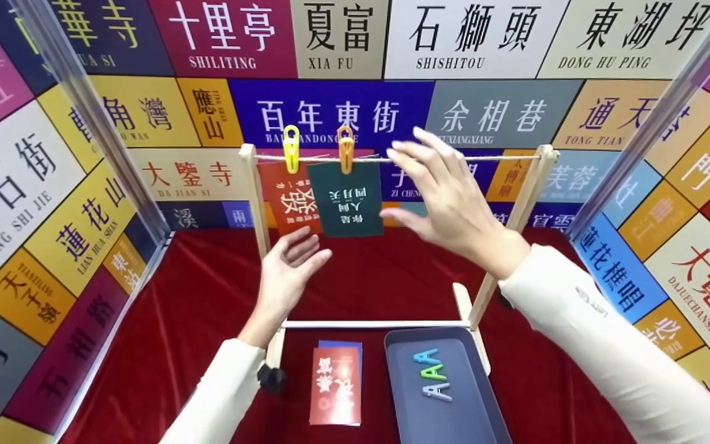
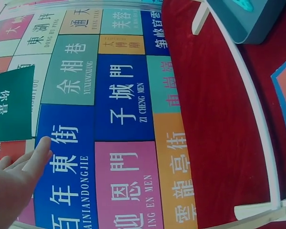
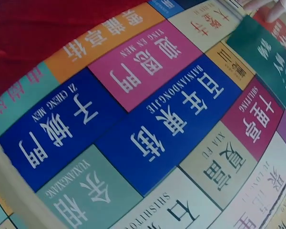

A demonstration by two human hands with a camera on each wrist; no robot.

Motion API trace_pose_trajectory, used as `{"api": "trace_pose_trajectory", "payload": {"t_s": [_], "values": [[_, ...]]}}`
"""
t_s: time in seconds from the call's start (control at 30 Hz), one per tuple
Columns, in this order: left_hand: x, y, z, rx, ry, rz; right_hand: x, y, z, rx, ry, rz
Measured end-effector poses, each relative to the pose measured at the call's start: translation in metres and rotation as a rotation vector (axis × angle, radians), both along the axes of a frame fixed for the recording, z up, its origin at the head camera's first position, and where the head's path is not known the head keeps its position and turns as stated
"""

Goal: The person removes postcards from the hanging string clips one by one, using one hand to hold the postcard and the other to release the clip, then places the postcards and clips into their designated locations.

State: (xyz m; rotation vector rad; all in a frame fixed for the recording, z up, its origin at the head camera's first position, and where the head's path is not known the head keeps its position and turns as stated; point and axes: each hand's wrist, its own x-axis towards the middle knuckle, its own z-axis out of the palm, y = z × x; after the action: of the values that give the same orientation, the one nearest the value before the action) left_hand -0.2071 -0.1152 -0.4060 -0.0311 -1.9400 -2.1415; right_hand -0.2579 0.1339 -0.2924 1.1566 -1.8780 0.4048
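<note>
A dark green card with white characters hangs from a cord under an orange clothespin. Partly behind it, a red card hangs from a yellow clothespin. My left hand is just below the red card, fingers relaxed and holding nothing; whether a fingertip touches the card I cannot tell. To the right of the green card my right hand is raised by the cord, fingers spread and nothing in them. The left wrist view also shows the green card above my left hand.
A wooden frame carries the cord over red cloth. Between its feet lie a red card on a blue one and a grey tray with blue, green and pale clothespins. Panels printed with characters stand behind and at both sides.
</note>
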Motion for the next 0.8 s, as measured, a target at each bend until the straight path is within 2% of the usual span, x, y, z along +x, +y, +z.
{"api": "trace_pose_trajectory", "payload": {"t_s": [0.27, 0.43, 0.53, 0.67, 0.8], "values": [[-0.006, 0.004, 0.009, 0.02, 0.001, 0.039, -0.011, -0.018, 0.025, 0.016, -0.105, -0.033], [-0.011, 0.01, 0.009, 0.034, -0.01, 0.028, -0.014, -0.024, 0.033, 0.047, -0.187, -0.057], [-0.014, 0.013, 0.009, 0.032, -0.007, 0.025, -0.016, -0.027, 0.037, 0.062, -0.206, -0.061], [-0.017, 0.014, 0.007, -0.015, 0.019, 0.058, -0.019, -0.032, 0.043, 0.083, -0.213, -0.058], [-0.021, 0.013, 0.007, -0.079, 0.042, 0.101, -0.02, -0.04, 0.052, 0.093, -0.271, -0.065]]}}
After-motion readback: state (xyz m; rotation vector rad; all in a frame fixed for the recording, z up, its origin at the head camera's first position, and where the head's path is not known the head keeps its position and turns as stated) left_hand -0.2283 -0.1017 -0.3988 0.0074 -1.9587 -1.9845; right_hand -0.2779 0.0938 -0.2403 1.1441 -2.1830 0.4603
